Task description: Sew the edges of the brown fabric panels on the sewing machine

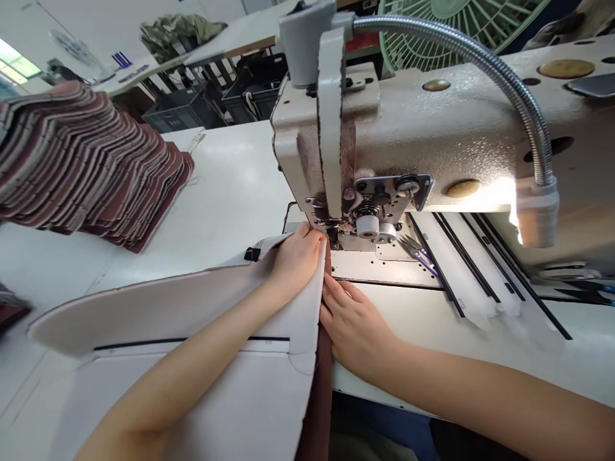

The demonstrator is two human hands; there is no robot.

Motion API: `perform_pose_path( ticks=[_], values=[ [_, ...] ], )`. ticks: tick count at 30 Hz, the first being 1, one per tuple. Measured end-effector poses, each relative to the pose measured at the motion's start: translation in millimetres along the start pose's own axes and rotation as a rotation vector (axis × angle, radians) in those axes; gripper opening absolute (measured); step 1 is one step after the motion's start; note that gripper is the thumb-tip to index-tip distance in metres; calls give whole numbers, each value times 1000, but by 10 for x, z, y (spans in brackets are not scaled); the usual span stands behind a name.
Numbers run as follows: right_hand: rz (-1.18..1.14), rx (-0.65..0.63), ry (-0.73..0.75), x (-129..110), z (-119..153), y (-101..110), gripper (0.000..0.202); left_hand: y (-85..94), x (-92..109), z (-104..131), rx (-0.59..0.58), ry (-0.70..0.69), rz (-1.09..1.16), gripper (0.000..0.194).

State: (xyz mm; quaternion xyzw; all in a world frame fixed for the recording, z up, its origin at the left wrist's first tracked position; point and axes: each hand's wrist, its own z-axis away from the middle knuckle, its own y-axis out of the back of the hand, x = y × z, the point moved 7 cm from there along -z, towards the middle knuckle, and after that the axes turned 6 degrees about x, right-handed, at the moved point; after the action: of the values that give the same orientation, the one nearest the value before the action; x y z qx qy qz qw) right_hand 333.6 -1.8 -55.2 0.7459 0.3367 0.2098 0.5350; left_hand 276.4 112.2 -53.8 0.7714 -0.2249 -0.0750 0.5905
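Observation:
A large panel point(254, 397) with a pale grey backing and a brown face along its right edge runs up to a sewing machine point(331, 128). My left hand point(298, 259) is closed on the panel's upper edge, fingertips right beside the presser foot point(335, 235). Lower down, my right hand point(355, 326) grips the right edge where the brown material shows; its thumb is partly hidden. A black strip point(192, 342) crosses the pale backing, and a small black piece point(252, 254) sits near the panel's top edge. The needle itself is hard to make out.
A tall stack of brown padded pieces point(96, 173) stands at left. Purple-handled snips point(418, 253) and black-edged strips point(461, 262) lie right of the needle area. A lit lamp point(537, 211) on a flexible neck hangs at right. Grey crates point(185, 109) and a green fan point(451, 32) are behind.

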Motion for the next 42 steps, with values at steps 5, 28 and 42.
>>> perform_pose_path(
  ticks=[5,28,42],
  values=[
    [-158,-56,1,-25,60,9,52,83,100,69,-32,-180,-61,24],
    [-328,-82,88,-196,112,-98,38,102,3,199,40,-220,143,30],
    [-314,-77,46,-230,69,-116,38,117,0,216,38,-281,140,31]
  ],
)
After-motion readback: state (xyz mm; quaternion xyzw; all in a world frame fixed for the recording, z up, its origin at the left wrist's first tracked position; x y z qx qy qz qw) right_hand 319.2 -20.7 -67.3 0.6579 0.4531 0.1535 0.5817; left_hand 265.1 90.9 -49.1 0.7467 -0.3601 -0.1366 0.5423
